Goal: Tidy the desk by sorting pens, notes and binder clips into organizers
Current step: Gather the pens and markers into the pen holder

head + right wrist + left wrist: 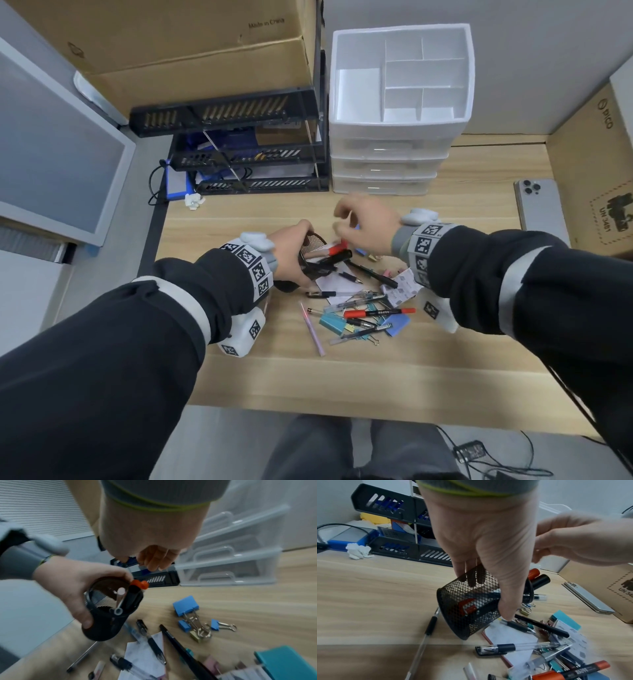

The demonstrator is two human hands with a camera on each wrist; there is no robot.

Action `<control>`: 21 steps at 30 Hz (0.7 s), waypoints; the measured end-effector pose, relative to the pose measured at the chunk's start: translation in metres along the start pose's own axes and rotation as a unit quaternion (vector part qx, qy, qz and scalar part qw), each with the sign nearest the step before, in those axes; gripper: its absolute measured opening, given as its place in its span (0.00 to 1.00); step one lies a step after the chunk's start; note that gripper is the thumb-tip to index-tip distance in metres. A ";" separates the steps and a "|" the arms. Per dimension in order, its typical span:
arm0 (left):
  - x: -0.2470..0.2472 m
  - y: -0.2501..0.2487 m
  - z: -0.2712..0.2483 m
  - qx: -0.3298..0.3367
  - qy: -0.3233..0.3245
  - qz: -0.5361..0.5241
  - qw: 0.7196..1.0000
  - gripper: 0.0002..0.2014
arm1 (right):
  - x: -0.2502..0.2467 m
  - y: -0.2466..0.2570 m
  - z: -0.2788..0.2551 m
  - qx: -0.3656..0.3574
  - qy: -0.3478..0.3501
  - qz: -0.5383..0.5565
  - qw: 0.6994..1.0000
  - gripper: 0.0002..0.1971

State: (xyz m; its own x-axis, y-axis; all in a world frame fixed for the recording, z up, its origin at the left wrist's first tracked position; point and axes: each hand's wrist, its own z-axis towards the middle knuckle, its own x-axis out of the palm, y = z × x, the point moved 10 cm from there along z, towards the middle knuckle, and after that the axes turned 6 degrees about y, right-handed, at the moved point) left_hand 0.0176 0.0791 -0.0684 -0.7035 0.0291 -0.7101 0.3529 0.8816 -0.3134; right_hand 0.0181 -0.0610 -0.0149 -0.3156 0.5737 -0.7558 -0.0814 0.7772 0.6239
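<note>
My left hand [291, 255] grips a black mesh pen cup [317, 270] and holds it tilted just above the desk. A red marker [337, 247], a black marker [339, 257] and a clear pen [120, 599] stick out of the cup [102, 626]. My right hand [366, 226] hovers just beyond the cup's mouth with loosely curled fingers [157, 559] and holds nothing. Below lie several loose pens, a red-and-black marker [380, 312], a white note [334, 284], a blue sticky pad [397, 323], a teal binder clip [332, 323] and blue binder clips [186, 605].
A white drawer unit [400, 150] with a compartment tray on top stands at the back. A black tiered letter tray [239, 154] is to its left. A phone [541, 205] and a cardboard box [596, 192] are at the right, a crumpled paper [193, 200] at the left.
</note>
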 end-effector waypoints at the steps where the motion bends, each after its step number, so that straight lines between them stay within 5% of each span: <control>1: 0.000 0.003 -0.001 -0.002 -0.003 -0.005 1.000 0.55 | -0.005 -0.015 0.000 0.038 -0.021 0.018 0.999 0.07; 5: -0.004 0.013 -0.005 -0.012 -0.022 0.000 1.000 0.53 | 0.010 -0.072 -0.007 0.145 0.046 -0.017 0.988 0.07; 10: -0.004 0.024 -0.010 -0.023 -0.033 -0.002 0.999 0.51 | 0.059 -0.082 -0.026 0.134 0.185 -0.095 0.969 0.01; 17: -0.002 0.032 -0.017 -0.026 -0.042 0.000 0.999 0.51 | 0.098 -0.087 -0.030 0.160 0.256 -0.176 0.937 0.10; 21: -0.004 0.044 -0.023 -0.036 -0.044 -0.005 0.998 0.51 | 0.097 -0.082 -0.019 0.158 0.219 -0.163 0.949 0.10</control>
State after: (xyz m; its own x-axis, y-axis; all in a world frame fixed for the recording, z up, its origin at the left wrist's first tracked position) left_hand 0.0221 0.1285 -0.0649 -0.6483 -0.0195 -0.7612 0.2977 0.9136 -0.2770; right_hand -0.0240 -0.0738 -0.1355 -0.6907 0.1802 -0.7003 0.0228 0.9734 0.2280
